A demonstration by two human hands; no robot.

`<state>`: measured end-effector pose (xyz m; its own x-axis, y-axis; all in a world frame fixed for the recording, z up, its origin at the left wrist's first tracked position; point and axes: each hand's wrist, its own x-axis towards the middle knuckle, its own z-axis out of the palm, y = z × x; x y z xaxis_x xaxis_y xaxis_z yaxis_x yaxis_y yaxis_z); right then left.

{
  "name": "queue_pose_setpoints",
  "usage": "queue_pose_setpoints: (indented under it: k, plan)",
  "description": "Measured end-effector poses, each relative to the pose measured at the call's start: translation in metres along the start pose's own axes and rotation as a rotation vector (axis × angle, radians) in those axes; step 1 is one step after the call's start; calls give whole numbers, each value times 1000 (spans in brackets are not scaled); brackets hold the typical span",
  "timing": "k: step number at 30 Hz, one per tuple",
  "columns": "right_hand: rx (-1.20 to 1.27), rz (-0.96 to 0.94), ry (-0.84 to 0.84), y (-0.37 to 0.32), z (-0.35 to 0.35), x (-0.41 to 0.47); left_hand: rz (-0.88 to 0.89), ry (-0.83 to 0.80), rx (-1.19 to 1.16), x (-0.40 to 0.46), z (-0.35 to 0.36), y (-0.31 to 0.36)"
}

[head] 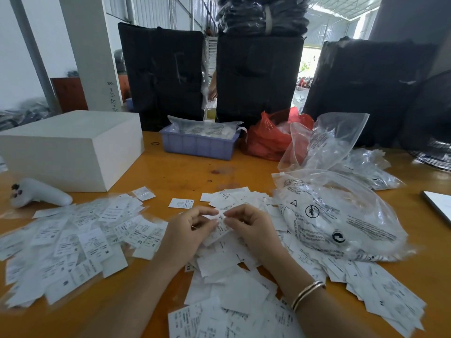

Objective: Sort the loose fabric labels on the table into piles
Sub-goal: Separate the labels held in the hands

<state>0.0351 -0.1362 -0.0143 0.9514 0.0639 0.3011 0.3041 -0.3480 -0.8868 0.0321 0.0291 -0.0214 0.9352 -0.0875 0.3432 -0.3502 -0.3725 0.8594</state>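
White fabric labels printed with sizes cover the orange table (185, 172). A spread pile of labels (73, 240) lies at the left, and a loose heap (231, 284) lies in the middle and to the right. My left hand (188, 230) and my right hand (251, 228) meet above the heap, and both pinch one small label marked XS (221, 220) between their fingertips. A single label (181, 203) lies apart just beyond my hands.
A white box (70, 147) and a white handheld controller (36, 195) sit at the left. At the back stand a purple tray (197, 145), a red plastic bag (266, 137) and black wrapped bundles (256, 76). Clear printed plastic bags (336, 215) lie at the right.
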Motion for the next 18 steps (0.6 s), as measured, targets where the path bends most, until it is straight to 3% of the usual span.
queue_pose_setpoints:
  k: [3,7,11,14,18]
  plan:
    - [-188,-93,-24,-1,6,-4,9,-19,31,0,1,1]
    - [-476,-453,3,-1,13,-14,52,-21,35,-1,0,0]
    - [-528,-516,-3,-4,10,-16,48,36,81,-2,-6,5]
    - [-470,-388,138,-9,-2,-10,18,320,117,4,-24,3]
    - [-327,-315,540,-23,-52,8,-157,748,130,12,-63,-19]
